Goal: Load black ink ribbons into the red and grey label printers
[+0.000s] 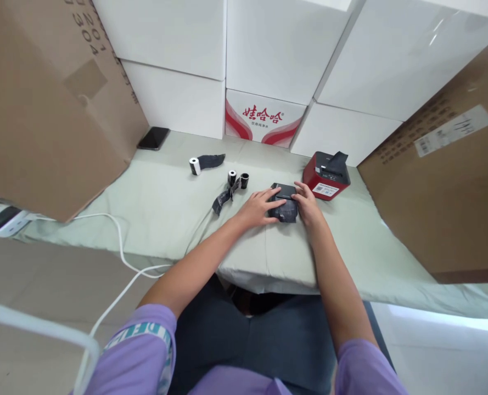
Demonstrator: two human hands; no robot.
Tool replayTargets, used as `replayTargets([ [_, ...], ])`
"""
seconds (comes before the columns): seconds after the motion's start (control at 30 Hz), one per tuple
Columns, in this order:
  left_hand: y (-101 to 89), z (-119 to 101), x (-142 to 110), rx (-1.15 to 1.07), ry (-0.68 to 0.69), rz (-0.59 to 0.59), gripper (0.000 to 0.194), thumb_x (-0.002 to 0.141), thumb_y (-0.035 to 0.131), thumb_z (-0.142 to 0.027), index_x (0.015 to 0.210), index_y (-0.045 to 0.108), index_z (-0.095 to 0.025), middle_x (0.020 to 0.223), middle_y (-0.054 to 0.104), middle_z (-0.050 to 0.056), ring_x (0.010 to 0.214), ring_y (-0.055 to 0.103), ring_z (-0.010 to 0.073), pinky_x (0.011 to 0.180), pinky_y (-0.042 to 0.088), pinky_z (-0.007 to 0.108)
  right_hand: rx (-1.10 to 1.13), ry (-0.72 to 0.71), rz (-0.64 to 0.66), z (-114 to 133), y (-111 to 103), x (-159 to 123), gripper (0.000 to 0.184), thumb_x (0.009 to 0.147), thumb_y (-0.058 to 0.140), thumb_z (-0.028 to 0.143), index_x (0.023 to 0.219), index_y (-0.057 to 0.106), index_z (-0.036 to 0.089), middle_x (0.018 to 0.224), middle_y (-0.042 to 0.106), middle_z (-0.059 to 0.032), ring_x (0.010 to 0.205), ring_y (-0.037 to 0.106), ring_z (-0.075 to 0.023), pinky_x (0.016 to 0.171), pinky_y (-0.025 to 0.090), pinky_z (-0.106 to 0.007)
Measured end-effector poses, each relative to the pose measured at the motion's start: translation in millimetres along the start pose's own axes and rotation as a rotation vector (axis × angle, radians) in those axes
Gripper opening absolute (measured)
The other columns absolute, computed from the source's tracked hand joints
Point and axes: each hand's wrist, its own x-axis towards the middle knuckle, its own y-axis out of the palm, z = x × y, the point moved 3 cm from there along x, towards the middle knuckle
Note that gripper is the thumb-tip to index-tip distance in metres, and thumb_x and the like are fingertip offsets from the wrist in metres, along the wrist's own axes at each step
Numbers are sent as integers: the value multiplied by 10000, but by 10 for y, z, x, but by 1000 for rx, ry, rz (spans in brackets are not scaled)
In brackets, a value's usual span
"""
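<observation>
A small black box-shaped device, which looks like a portable receipt printer (285, 207), lies on the cloth-covered table with a dark strip over its front. My left hand (258, 208) grips it from the left, fingers lying across its top. From the right, my right hand (307, 206) holds its side, with fingertips at the upper edge. Just behind my right hand stands a red and black printer (317, 178) with a black strip sticking out of its top. Left of my left hand are two small paper rolls (232, 176) with a dark curled strip (222, 202).
Another paper roll (195, 166) with a dark tail lies farther left. A phone (153, 138) rests at the back left. White boxes (264, 118) line the back, and large cardboard boxes (50, 109) flank both sides. A white cable (120, 247) hangs over the front edge.
</observation>
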Motion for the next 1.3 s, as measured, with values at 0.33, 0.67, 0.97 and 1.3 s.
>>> replayTargets([
  [0.33,-5,-47,-13,6,-42,21,658,876,814,-327,1502,610,-322,1706,398,119,1591,350,398,1258,289,622,-31,-30,8,15,38,-18,615,630,698,281,1239,614,287,1138,706,-28,1162,666,-250,1108,515,-445],
  [0.67,52,28,-19,16,84,-37,573,897,796,-296,1453,660,-316,1737,320,143,1547,433,395,1160,450,543,-360,-66,-118,-50,-204,-577,509,779,632,390,1251,702,213,1391,699,-139,1333,627,-332,1232,403,-565],
  [0.97,64,35,-17,10,114,-51,501,912,789,-272,1401,699,-328,1727,341,127,1544,433,410,1139,490,581,-167,133,-36,29,-164,-816,722,773,733,401,1467,610,243,1547,612,-117,1494,513,-330,1289,339,-546],
  [1.3,87,94,-52,-271,151,-140,414,917,718,-153,1325,734,-222,1778,168,135,1586,367,313,1258,441,510,-130,66,3,151,96,-577,706,632,784,321,1321,672,215,1362,713,-112,1303,634,-324,1199,450,-534],
])
